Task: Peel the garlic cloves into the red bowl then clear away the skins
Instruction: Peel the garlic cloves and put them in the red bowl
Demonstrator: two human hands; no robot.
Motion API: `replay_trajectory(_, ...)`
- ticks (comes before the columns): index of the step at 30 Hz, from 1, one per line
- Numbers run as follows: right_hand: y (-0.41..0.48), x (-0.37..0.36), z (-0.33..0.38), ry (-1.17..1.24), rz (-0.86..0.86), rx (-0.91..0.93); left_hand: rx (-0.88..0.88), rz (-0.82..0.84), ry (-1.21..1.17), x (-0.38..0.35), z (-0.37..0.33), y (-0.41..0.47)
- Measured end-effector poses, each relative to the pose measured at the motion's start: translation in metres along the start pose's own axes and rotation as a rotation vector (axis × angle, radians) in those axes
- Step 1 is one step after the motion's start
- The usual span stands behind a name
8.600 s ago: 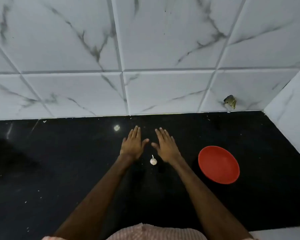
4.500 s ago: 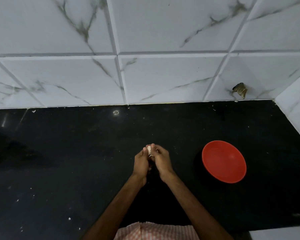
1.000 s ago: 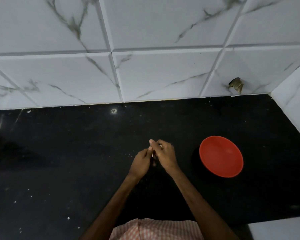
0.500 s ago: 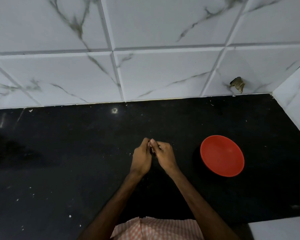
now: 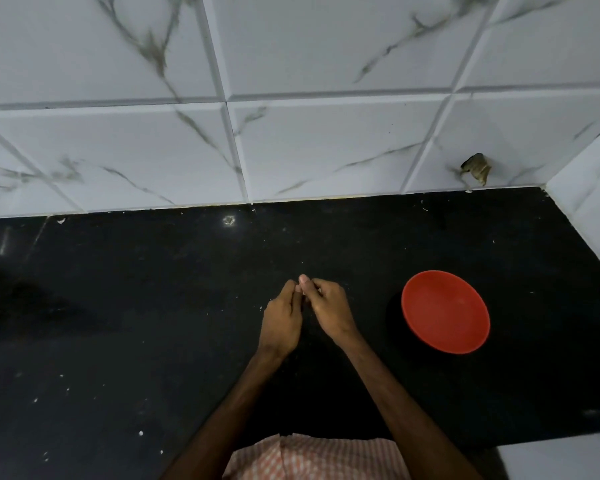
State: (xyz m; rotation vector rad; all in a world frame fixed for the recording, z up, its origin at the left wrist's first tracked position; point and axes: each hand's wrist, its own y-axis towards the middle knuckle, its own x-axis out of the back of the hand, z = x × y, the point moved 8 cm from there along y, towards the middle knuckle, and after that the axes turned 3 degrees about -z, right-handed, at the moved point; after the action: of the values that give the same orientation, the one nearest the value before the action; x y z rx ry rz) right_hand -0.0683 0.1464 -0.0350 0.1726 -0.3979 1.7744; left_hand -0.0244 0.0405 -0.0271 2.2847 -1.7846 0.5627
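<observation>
Left hand (image 5: 281,320), right hand (image 5: 330,311) curled fingertips together, contents hidden; red bowl (image 5: 445,311) apart, rightward

Black glossy desk (image 5: 118,323) under me, running back to wall. Wall (image 5: 326,143) of white tiles with grey marble veins, grooved joints. Broken brownish patch (image 5: 476,169) low in one tile, far right, just above desk edge. Side wall (image 5: 589,202) closes right corner, same white tile. Small round pale mark (image 5: 228,220) on desk near back wall. Pale flecks (image 5: 140,433) scattered over left front of desk. My orange-and-white checked cloth (image 5: 319,459) at bottom edge. White ledge (image 5: 561,459) at bottom right corner.
</observation>
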Motion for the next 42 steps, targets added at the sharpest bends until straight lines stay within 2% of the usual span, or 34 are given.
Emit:
replay_trajectory(8, -0.003, -0.010, -0.005, -0.064, 0.130, 0.019, 0.152, -0.007, -0.183, -0.001, 0.023, -0.001)
replay_trajectory(12, 0.002, -0.013, -0.014, -0.028, 0.203, -0.020, 0.184, -0.002, -0.166, -0.001, 0.032, 0.007)
replay_trajectory(18, 0.003, -0.004, -0.027, 0.146, 0.160, -0.117, 0.266, -0.086, -0.221, 0.002, 0.053, 0.011)
replay_trajectory(22, 0.004, -0.003, -0.047, 0.109, 0.102, -0.184, 0.330, -0.014, -0.049, -0.005, 0.077, 0.016)
replay_trajectory(27, 0.003, -0.009, -0.059, -0.012, 0.115, -0.177, 0.302, 0.098, 0.305, -0.009, 0.075, 0.013)
replay_trajectory(29, 0.004, -0.008, -0.059, -0.022, 0.107, -0.195, 0.230, 0.135, 0.360, -0.011, 0.063, 0.011)
replay_trajectory(33, 0.005, -0.002, -0.059, -0.022, 0.034, -0.211, 0.131, 0.325, 0.052, -0.030, 0.040, 0.002)
replay_trajectory(37, 0.005, 0.000, -0.054, -0.016, 0.009, -0.170, 0.057, 0.339, 0.167, -0.028, 0.039, 0.004)
replay_trajectory(40, 0.004, -0.002, -0.051, -0.016, 0.054, -0.113, 0.101, 0.353, 0.079, -0.027, 0.043, 0.004)
replay_trajectory(42, 0.003, -0.002, -0.049, -0.002, 0.057, -0.081, 0.153, 0.369, -0.065, -0.029, 0.047, 0.003)
